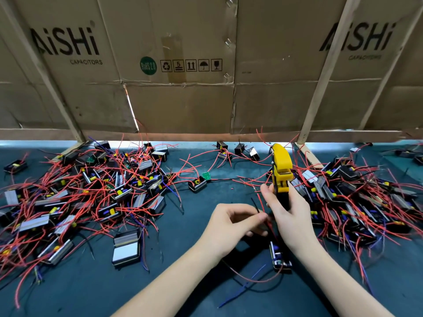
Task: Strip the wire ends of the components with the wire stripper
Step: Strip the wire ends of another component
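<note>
Right hand: the right hand (288,215) is curled round the black grips of the wire stripper (282,170) and holds it upright, head pointing away from the person.
Wire stripper: glossy yellow moulded plastic body, rounded at the top, with a small metal plate at its head; black handles vanish into the fist.
Left hand: the left hand (231,223) pinches thin wires between thumb and fingertips, just beside the right hand's knuckles.
Held wires: a slim red wire (260,200) and a black wire (254,204) rise from the pinch toward the lower part of the stripper; whether they touch it cannot be told.
Component in work: a small black box-shaped component (279,256) lies on the mat below the right wrist, open side showing blue and yellow parts; a red lead loops from it across the mat.
Left pile: a tangled heap of components (96,193), black casings with ribbed silvery metal faces, bristling with red leads.
Right pile: a similar heap (357,200) just beyond the right hand.
Loose unit: a lone component with a green board (199,181) between the piles.
Mat: dark teal mat (96,291), matte, faintly fuzzy.
Backdrop: flattened brown cardboard (183,104), creased and torn, printed "AiSHi CAPACITORS", braced by pale wooden slats (325,72).
</note>
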Demonstrator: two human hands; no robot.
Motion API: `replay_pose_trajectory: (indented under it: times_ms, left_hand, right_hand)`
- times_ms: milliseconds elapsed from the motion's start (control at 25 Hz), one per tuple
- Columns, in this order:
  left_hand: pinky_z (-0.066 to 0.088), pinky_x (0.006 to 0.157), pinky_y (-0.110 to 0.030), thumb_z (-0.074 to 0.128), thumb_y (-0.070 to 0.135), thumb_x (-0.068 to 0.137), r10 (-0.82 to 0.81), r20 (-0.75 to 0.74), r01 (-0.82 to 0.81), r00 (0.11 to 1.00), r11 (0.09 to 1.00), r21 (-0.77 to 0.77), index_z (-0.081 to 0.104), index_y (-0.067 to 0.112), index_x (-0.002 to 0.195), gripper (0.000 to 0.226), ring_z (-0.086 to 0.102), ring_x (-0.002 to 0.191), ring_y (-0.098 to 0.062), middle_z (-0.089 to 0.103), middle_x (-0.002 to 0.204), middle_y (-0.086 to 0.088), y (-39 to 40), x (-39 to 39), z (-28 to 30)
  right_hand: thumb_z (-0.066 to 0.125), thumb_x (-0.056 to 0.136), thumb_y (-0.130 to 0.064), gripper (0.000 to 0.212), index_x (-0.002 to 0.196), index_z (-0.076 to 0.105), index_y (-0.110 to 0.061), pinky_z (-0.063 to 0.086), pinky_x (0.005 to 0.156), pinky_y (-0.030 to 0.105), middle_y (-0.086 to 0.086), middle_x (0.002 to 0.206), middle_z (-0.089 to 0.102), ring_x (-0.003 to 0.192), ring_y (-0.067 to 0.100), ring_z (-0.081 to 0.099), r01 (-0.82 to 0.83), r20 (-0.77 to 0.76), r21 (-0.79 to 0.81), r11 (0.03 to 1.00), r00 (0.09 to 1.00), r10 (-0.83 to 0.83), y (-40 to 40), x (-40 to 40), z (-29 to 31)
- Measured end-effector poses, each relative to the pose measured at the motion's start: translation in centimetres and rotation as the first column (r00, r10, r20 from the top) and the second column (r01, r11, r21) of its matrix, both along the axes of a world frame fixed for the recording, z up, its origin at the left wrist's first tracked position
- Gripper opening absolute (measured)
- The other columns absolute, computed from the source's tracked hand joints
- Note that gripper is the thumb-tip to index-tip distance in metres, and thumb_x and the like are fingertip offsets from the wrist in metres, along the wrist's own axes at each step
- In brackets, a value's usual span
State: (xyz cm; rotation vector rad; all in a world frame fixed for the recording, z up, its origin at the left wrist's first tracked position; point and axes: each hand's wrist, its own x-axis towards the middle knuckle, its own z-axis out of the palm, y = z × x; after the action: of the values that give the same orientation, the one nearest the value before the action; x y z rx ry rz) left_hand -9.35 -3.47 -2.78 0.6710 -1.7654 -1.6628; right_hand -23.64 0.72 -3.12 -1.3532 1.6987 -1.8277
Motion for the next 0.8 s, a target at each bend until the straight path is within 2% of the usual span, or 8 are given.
replay_pose_trajectory:
  times_ms: [160,280,360,440,520,600,720,800]
  left_hand:
    - [0.050,0.078,-0.019,0.061,0.025,0.094,-0.082,-0.018,0.083,0.996,0.996,0.026,0.069,0.025,0.083,0.014,0.070,0.091,-0.013,0.076,0.094,-0.002,-1.6,1.7,1.3]
    - [0.050,0.073,-0.024,0.062,0.026,0.092,-0.092,-0.180,0.102,0.979,0.994,0.048,0.068,0.022,0.082,0.013,0.062,0.072,-0.014,0.063,0.080,-0.010,-2.7,3.0,2.2]
    - [0.042,0.065,-0.021,0.064,0.024,0.090,-0.074,-0.272,0.080,0.959,0.997,0.012,0.069,0.021,0.080,0.012,0.048,0.062,-0.009,0.049,0.081,-0.013,-3.2,3.8,2.5]
    - [0.038,0.062,-0.017,0.065,0.027,0.087,-0.065,-0.289,0.055,0.955,0.998,-0.043,0.070,0.020,0.078,0.011,0.041,0.061,-0.007,0.054,0.081,-0.010,-3.4,4.4,2.7]
    - [0.037,0.061,-0.015,0.063,0.028,0.085,-0.063,-0.265,0.039,0.962,0.995,-0.093,0.069,0.021,0.076,0.013,0.041,0.061,-0.008,0.062,0.079,0.001,-3.5,4.7,2.7]
    - [0.035,0.059,-0.015,0.062,0.029,0.086,-0.060,-0.204,0.029,0.977,0.988,-0.151,0.068,0.020,0.076,0.015,0.038,0.060,-0.008,0.061,0.075,0.004,-3.6,4.8,2.6]
    - [0.032,0.057,-0.012,0.063,0.029,0.088,-0.003,-0.055,-0.012,0.998,0.965,-0.261,0.069,0.022,0.077,0.014,0.038,0.058,-0.004,0.061,0.070,0.009,-3.7,4.5,2.2]
    - [0.033,0.057,-0.011,0.062,0.027,0.089,0.038,-0.005,-0.038,0.999,0.957,-0.288,0.070,0.026,0.079,0.014,0.041,0.057,-0.001,0.068,0.077,-0.002,-3.7,4.2,1.9]
  right_hand:
    - [0.062,0.082,-0.051,0.023,0.079,0.056,-0.029,0.041,0.070,0.025,-0.009,0.073,0.061,0.068,0.009,0.051,0.040,-0.023,-0.016,0.999,0.999,-0.040,0.2,-0.5,0.3]
    - [0.068,0.084,-0.054,0.034,0.075,0.054,-0.024,0.039,0.064,0.021,-0.003,0.066,0.057,0.065,0.011,0.049,0.208,-0.221,0.001,0.978,0.954,-0.203,0.7,-1.7,0.8]
    - [0.073,0.080,-0.048,0.032,0.077,0.054,-0.022,0.041,0.066,0.033,-0.006,0.067,0.056,0.066,0.016,0.052,0.378,-0.458,-0.006,0.926,0.822,-0.338,0.9,-2.4,1.1]
    - [0.078,0.075,-0.041,0.035,0.083,0.058,-0.013,0.041,0.068,0.042,0.003,0.073,0.059,0.072,0.031,0.057,0.500,-0.630,-0.036,0.865,0.661,-0.408,0.8,-2.6,1.1]
    - [0.076,0.072,-0.044,0.042,0.087,0.061,-0.007,0.038,0.069,0.042,0.010,0.076,0.060,0.076,0.037,0.058,0.573,-0.746,-0.067,0.817,0.515,-0.422,0.7,-2.4,0.6]
    - [0.067,0.067,-0.051,0.051,0.089,0.063,-0.005,0.036,0.069,0.041,0.013,0.077,0.060,0.076,0.036,0.058,0.605,-0.808,-0.076,0.793,0.428,-0.404,0.6,-2.2,0.2]
    - [0.064,0.063,-0.055,0.060,0.093,0.064,-0.003,0.036,0.070,0.041,0.013,0.079,0.061,0.077,0.036,0.058,0.597,-0.833,-0.079,0.798,0.401,-0.382,0.4,-2.2,-0.2]
    - [0.064,0.063,-0.055,0.059,0.093,0.063,-0.004,0.035,0.069,0.041,0.011,0.079,0.060,0.076,0.035,0.057,0.593,-0.833,-0.088,0.800,0.397,-0.386,0.3,-2.1,-0.3]
